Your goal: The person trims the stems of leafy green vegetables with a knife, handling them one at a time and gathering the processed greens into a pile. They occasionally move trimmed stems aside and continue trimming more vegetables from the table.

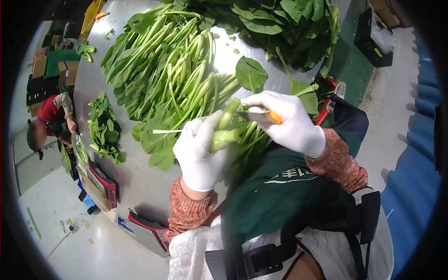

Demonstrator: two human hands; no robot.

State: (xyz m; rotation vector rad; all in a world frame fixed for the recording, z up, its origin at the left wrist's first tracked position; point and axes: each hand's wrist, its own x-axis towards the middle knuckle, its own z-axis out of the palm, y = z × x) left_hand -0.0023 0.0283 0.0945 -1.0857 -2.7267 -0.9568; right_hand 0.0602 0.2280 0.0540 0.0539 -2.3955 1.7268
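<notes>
My left hand (199, 151), in a white glove, is closed round thick pale-green stalks of leafy greens (225, 136), their cut ends pointing up. Close beside it, my right hand (285, 120), also gloved, grips a small knife with an orange handle (276, 117). Its dark, narrow blade lies against the stalks, partly hidden by the fingers. Leaves of the held greens hang below the hands, over the dark green apron (284, 186). Just beyond my left hand spreads a large heap of leafy greens (182, 70), its stalks toward me.
A second big pile of greens (289, 28) stands at the far right of the metal table (144, 182). A smaller bunch (105, 126) lies left. Red-edged scales (149, 228) line the near left edge. Another person (56, 112) handles a bag there. A dark crate (373, 42) stands right.
</notes>
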